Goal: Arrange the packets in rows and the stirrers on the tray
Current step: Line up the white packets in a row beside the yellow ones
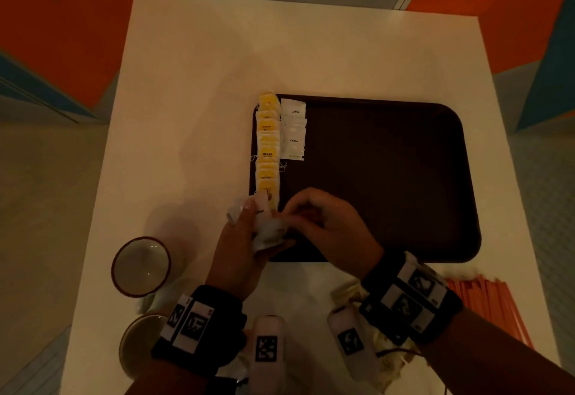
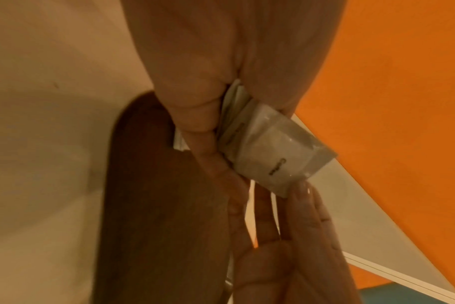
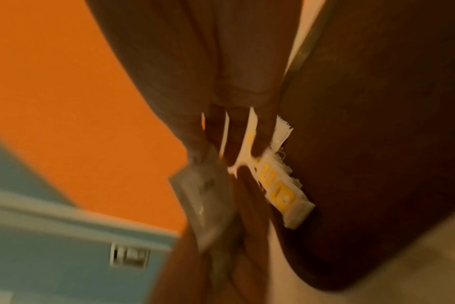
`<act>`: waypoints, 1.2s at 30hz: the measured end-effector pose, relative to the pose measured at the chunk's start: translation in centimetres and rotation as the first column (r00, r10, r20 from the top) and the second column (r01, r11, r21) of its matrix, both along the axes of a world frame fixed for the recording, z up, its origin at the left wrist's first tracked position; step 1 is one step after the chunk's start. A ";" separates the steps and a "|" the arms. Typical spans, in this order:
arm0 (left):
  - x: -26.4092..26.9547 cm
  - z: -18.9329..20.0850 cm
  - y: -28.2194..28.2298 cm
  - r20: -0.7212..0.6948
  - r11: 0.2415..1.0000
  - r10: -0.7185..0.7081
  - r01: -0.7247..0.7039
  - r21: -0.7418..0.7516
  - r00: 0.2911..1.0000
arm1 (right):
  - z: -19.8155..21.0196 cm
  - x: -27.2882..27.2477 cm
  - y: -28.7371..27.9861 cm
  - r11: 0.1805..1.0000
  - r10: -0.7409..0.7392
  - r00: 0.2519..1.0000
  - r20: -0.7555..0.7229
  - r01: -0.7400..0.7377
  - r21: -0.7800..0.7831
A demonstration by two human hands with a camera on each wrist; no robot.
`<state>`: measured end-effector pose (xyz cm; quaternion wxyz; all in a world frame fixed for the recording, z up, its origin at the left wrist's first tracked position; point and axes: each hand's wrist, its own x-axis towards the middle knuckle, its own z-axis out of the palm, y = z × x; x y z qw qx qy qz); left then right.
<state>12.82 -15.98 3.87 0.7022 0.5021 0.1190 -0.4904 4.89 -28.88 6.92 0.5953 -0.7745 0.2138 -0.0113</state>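
Note:
A dark brown tray point(image 1: 389, 176) lies on the white table. Along its left edge runs a column of yellow tea packets point(image 1: 267, 152), also seen blurred as yellow tea packets point(image 3: 279, 191) in the right wrist view. Beside them lies a short column of white coffee packets point(image 1: 293, 128). My left hand point(image 1: 252, 217) grips a bunch of white coffee packets point(image 1: 267, 233) over the tray's near left corner. My right hand point(image 1: 295, 217) pinches one packet of that bunch; the left wrist view shows this white packet point(image 2: 273, 152) with a right fingertip point(image 2: 304, 191) on its corner. Orange stirrers point(image 1: 491, 307) lie on the table at the near right.
A round cup point(image 1: 141, 265) stands left of my left wrist, with a saucer point(image 1: 140, 341) nearer me. Loose packets point(image 1: 348, 293) lie under my right wrist. Most of the tray floor to the right of the packet columns is bare.

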 end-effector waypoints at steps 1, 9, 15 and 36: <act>-0.1 -0.1 0.1 -0.007 1.000 0.003 -0.003 -0.001 1.000 | 0.1 0.4 -0.4 0.997 -0.026 1.000 -0.012 0.027 0.073; -0.1 0.1 -0.8 -0.003 0.999 0.000 0.000 -0.048 1.000 | 0.1 1.6 -0.8 0.991 0.130 0.991 -0.040 -0.129 0.031; -0.1 -0.1 -0.4 -0.002 1.000 0.011 -0.011 -0.006 1.000 | 0.0 1.6 -0.8 0.977 -0.045 0.999 -0.009 0.046 0.206; 0.1 -0.8 1.2 -0.027 0.994 0.109 -0.109 0.003 0.994 | -7.1 8.1 -6.9 0.921 -0.384 0.916 -0.118 0.371 -0.119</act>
